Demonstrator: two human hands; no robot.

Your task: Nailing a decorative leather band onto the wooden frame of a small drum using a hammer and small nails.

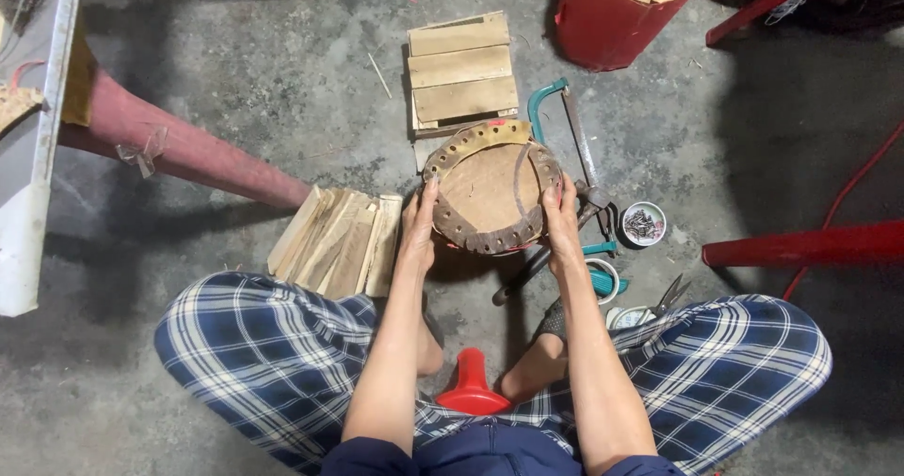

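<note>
Between the knees of a person seated low on the concrete floor (235, 109), a round wooden disc (492, 189) is held up at its two sides, tilted so its flat face looks toward the head camera. That grip seems meant to steady it for a look at the face and rim.

The left hand (419, 224) presses flat against the left edge with fingers stretched upward; the right hand (563, 214) clasps the right edge the same way, fingers together along the rim. A dark strip with a row of punched holes runs around the disc, worn and leathery in look.

Beyond the disc lies a stack of rough planks (461, 73). Left of the left hand, thin wood slats (339, 241) fan out on the floor. Just past the right hand lie a teal hacksaw (565, 123) and a hammer (556, 245), partly under the disc, with a small tin of nails (644, 223) beside them. A red funnel (471, 387) stands below the forearms.
</note>
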